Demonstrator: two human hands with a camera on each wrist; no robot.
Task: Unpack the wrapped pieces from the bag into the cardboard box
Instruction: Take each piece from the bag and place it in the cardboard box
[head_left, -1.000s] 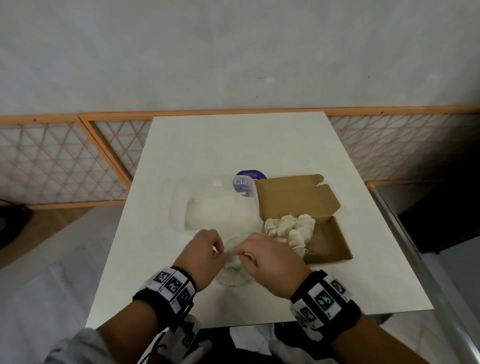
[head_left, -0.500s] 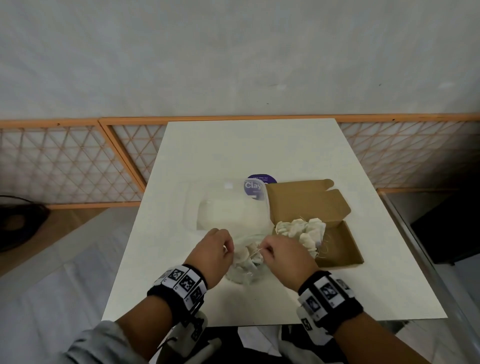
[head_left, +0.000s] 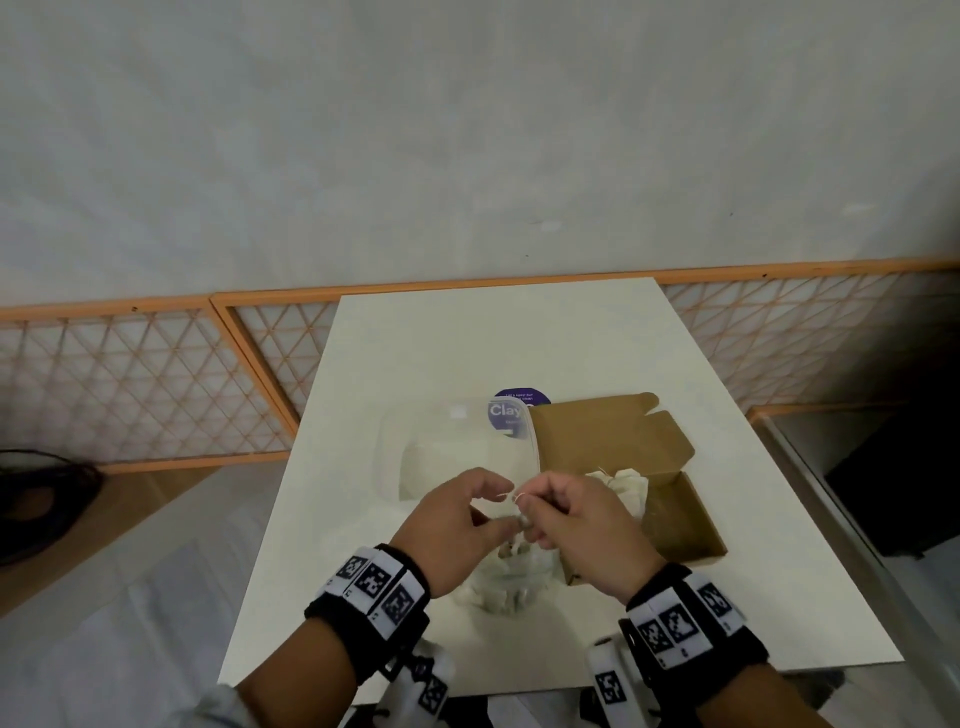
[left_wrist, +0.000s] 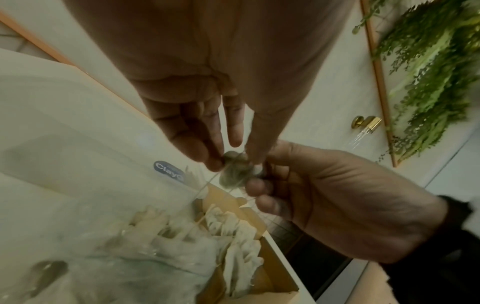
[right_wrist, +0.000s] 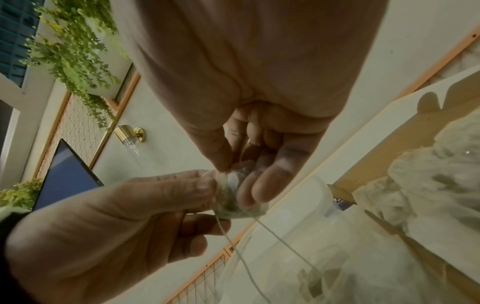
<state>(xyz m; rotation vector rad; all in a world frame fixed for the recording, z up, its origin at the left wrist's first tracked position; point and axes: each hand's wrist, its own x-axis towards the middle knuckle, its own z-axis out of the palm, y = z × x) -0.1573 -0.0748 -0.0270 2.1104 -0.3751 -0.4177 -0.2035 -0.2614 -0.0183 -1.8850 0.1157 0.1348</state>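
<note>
Both hands hold one small wrapped piece (head_left: 517, 522) in the air above the clear bag (head_left: 506, 577), which lies on the table's near side with more pieces inside. My left hand (head_left: 498, 512) pinches the piece (left_wrist: 237, 172) from the left. My right hand (head_left: 540, 512) pinches the piece (right_wrist: 233, 197) from the right, by its thin string (right_wrist: 272, 236), which trails down toward the bag. Just right of the hands stands the open cardboard box (head_left: 680, 525) with several white wrapped pieces (head_left: 623, 488) piled in its left part.
A clear plastic container (head_left: 457, 452) with a purple Clay label (head_left: 511, 410) stands behind the hands, touching the box's lid flap (head_left: 597, 436). The white table (head_left: 493, 343) ends close behind my wrists. An orange lattice fence (head_left: 156, 384) runs along the wall.
Both hands have lifted out of the bag's mouth, carrying one wrapped piece up between them. The string now hangs from it.
</note>
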